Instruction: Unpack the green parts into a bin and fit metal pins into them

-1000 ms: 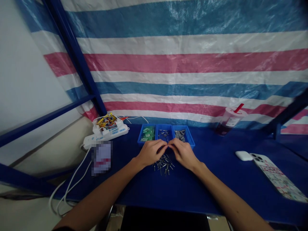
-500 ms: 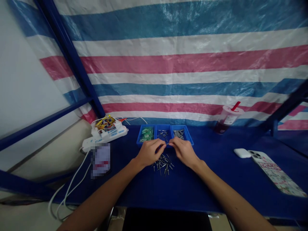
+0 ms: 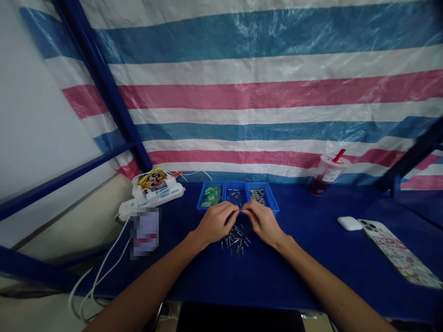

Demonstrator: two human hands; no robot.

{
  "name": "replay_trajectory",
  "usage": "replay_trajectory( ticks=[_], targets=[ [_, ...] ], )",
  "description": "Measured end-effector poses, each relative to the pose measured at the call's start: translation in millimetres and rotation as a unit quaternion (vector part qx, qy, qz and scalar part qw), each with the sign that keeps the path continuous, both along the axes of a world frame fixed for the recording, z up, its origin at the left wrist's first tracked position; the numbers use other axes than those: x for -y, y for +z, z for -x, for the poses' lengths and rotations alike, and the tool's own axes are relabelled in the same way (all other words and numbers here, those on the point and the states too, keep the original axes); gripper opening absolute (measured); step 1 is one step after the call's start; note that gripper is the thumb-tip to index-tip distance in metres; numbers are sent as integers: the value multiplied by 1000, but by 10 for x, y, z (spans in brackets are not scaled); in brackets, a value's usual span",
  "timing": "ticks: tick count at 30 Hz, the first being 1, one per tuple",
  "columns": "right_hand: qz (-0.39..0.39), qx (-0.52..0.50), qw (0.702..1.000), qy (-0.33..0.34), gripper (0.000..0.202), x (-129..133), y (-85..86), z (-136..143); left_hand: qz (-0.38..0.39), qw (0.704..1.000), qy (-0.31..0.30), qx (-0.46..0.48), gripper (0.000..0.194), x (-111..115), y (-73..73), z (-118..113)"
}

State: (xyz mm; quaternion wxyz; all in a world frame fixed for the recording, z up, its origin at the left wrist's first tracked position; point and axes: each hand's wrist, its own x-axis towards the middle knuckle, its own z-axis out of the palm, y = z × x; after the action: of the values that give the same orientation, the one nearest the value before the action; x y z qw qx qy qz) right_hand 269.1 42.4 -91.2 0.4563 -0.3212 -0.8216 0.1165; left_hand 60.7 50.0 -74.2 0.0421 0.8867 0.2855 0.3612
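My left hand (image 3: 215,223) and my right hand (image 3: 263,222) meet fingertip to fingertip just in front of the blue bins. Both are closed in a pinch on one thin metal blind rivet (image 3: 241,210), held level between them; the fingers cover most of it. Below the hands, a loose pile of blind rivets (image 3: 236,240) lies on the blue table (image 3: 238,276). Behind them, the middle bin (image 3: 236,186) contains several similar thin pieces. Green pieces (image 3: 211,195) fill the left bin, and short grey metal pieces (image 3: 257,195) lie in the right one.
A white power strip (image 3: 152,201) with cables stands at the left, near a blurred flat object (image 3: 146,233). At the right are a lidded cup (image 3: 327,174) with a red straw, a white earbud case (image 3: 349,223) and a phone (image 3: 398,251). A striped sheet (image 3: 242,97) hangs behind.
The view has tilted slightly, so everything sits a little lower in the picture. Both hands keep their pinch on the rivet, in nearly the same place.
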Motion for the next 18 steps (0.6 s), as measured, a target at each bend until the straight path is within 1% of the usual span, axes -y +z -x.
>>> replay_trajectory(
  ticks=[2, 5, 8, 10, 12, 16, 18],
  targets=[
    [14, 11, 1000, -2, 20, 10, -16, 14, -9, 1000, -12, -17, 16, 11, -19, -13],
    [38, 47, 998, -32, 34, 2, -50, 17, -23, 999, -17, -35, 17, 18, -50, -27],
    [53, 84, 994, -53, 45, -18, -71, 4, -22, 999, -17, -36, 17, 17, -60, -33],
    [56, 91, 993, -60, 48, -20, -63, -5, -17, 999, -17, -29, 17, 16, -55, -35],
    [55, 82, 993, -62, 45, -11, -39, -13, -10, 1000, -15, -19, 16, 14, -45, -32],
    [48, 56, 997, -23, 21, 20, 18, -32, 3, 1000, -7, 1, 15, -2, -26, -6],
    [33, 67, 997, -10, 16, 24, 34, -41, 6, 1000, -3, 8, 15, -14, -19, 9]
  ],
)
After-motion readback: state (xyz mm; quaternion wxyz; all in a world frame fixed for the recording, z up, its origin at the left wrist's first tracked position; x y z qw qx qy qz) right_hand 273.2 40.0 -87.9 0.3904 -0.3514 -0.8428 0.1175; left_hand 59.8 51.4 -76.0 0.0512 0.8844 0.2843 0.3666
